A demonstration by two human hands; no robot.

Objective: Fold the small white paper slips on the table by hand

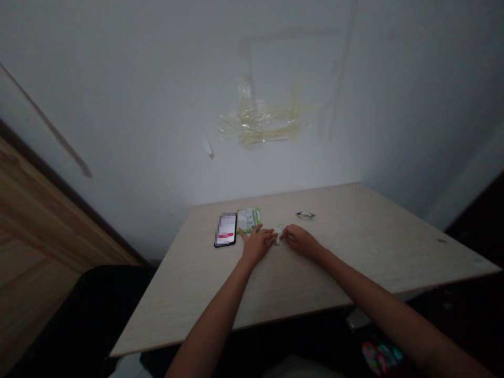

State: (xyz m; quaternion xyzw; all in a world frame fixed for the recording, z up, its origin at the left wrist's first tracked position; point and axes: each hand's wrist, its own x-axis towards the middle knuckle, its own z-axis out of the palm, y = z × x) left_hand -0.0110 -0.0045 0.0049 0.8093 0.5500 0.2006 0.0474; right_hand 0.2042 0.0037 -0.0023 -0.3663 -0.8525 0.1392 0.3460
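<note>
A small green-and-white piece [279, 231], like paper or wrapper, lies on the table between my two hands. My left hand [258, 245] rests on the tabletop with its fingers spread, and its fingertips touch the left side of the piece. On the other side, my right hand [302, 241] has its fingers curled into a pinch at the right edge of the piece. A green-and-white printed packet [249, 218] lies flat just beyond my left hand, whose fingers cover its lower edge. What is printed on the piece is too small to read.
A phone [226, 230] with a lit screen lies left of the packet. Farther back on the right is a small open-looking wrapper [305, 215]. The wooden table [189, 294] meets a wall [157, 131] with peeling tape [268, 123].
</note>
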